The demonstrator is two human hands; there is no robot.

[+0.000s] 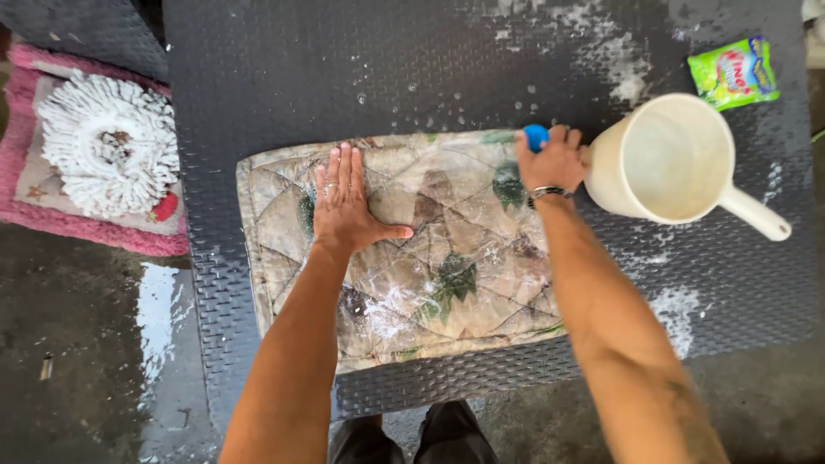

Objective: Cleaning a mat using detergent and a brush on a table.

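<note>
Quilted, soapy leaf-print fabric mat [412, 249]: limp, likely slippery (grasp edges); left hand [344, 202] flat, fingers spread; right hand [554, 161] clamps blue brush [535, 136].

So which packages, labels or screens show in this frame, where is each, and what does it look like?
Sachet: one small flat packet at the upper right of the black mat, beyond the cream scoop; bright green with a red, white and blue printed panel.
No screens or signs visible.

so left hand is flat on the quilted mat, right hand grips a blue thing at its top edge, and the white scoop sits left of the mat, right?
Not quite. In the head view the white scoop sits right of the quilted mat, beside the right hand. The left hand flat on the mat and the blue thing are as stated.
</note>
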